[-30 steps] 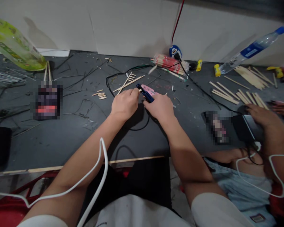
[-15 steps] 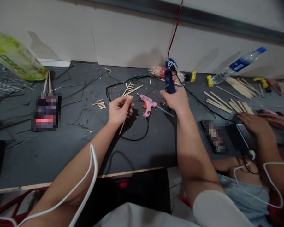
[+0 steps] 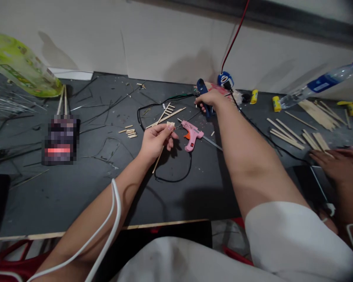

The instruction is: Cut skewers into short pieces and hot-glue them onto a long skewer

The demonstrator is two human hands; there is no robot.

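Several short wooden stick pieces (image 3: pixel 170 124) are pinched in my left hand (image 3: pixel 157 141), their cut ends showing above the thumb. A longer stick (image 3: pixel 158 163) points down from beneath that palm. My right hand (image 3: pixel 213 100) reaches to the back of the table, closed around a dark blue hand tool (image 3: pixel 202 87) whose kind I cannot make out. A small light stick end shows by its fingers. Between the hands lies a pink glue gun (image 3: pixel 194 133) with an orange trigger and a glue stick at its rear. Beside my left hand are a small stick ladder (image 3: pixel 167 113) and short pieces (image 3: pixel 130 132).
A green bottle (image 3: pixel 23 66) and a phone (image 3: pixel 60 139) are on the left. A clear bottle (image 3: pixel 312 86), yellow caps (image 3: pixel 277 103) and wooden strips (image 3: pixel 286 133) lie right, near another person's hands (image 3: pixel 332 162). Black cable (image 3: pixel 176 181) loops by the glue gun.
My right hand has moved farther back with the blue tool, which has tipped over toward the table. My left hand keeps its hold on the pieces. The view has shifted slightly.
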